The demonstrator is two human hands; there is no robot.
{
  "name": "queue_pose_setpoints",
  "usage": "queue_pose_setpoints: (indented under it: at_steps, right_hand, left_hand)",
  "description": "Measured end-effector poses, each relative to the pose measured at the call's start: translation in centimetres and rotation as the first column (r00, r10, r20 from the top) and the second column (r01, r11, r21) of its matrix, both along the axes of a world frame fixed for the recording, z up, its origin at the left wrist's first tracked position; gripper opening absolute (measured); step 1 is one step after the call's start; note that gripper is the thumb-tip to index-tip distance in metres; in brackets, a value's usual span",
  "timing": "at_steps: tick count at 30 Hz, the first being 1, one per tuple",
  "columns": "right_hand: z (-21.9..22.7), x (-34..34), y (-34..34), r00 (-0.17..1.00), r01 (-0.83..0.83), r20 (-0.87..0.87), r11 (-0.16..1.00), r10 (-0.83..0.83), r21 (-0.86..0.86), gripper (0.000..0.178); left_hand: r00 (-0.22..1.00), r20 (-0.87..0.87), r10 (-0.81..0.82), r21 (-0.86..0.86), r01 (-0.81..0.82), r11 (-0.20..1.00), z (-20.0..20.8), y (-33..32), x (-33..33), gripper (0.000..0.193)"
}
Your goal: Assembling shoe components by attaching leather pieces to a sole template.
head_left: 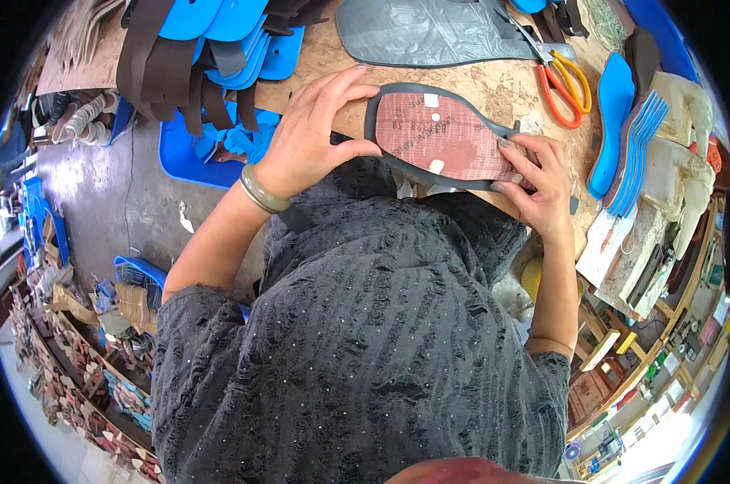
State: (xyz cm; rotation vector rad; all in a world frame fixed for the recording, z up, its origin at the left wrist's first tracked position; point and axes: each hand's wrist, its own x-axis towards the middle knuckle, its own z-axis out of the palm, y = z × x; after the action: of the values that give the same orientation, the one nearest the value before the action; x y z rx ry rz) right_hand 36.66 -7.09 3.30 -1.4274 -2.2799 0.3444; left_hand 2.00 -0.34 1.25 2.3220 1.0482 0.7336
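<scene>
A reddish insole board (441,145) with a raised dark rim lies in front of me at the table's near edge. It has small white patches and dark print on it. My left hand (320,121) spans its left end, fingertips at the far corner and thumb at the near edge. My right hand (542,177) grips the narrower right end between thumb and fingers. Beyond the board lies a grey sole-shaped sheet (417,36). Orange-and-yellow-handled scissors (562,89) rest behind my right hand, blades pointing away and leftward.
Blue soles with brown straps (195,40) are heaped at the far left. Below them a blue bin (175,157) holds blue scraps. More blue insoles (635,153) are stacked at the right, beside pale shoe-last-like blocks (671,169). Loose thread (607,24) lies at the far right.
</scene>
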Motion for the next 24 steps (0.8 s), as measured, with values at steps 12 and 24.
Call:
queue_pose_setpoints:
  at_steps: [12, 24]
  right_hand:
    - [0.1, 0.3, 0.0, 1.0, 0.004, -0.01, 1.0, -0.003, 0.009, 0.056]
    - [0.0, 4.6, -2.2, 0.934, 0.212, -0.274, 0.973, -0.229, -0.089, 0.062]
  left_hand:
    - [0.995, 0.01, -0.098, 0.098, 0.097, 0.991, 1.8, 0.5, 2.7, 0.094]
    - [0.931, -0.08, -0.355, 0.074, 0.361, 0.93, 1.8, 1.3, 8.7, 0.068]
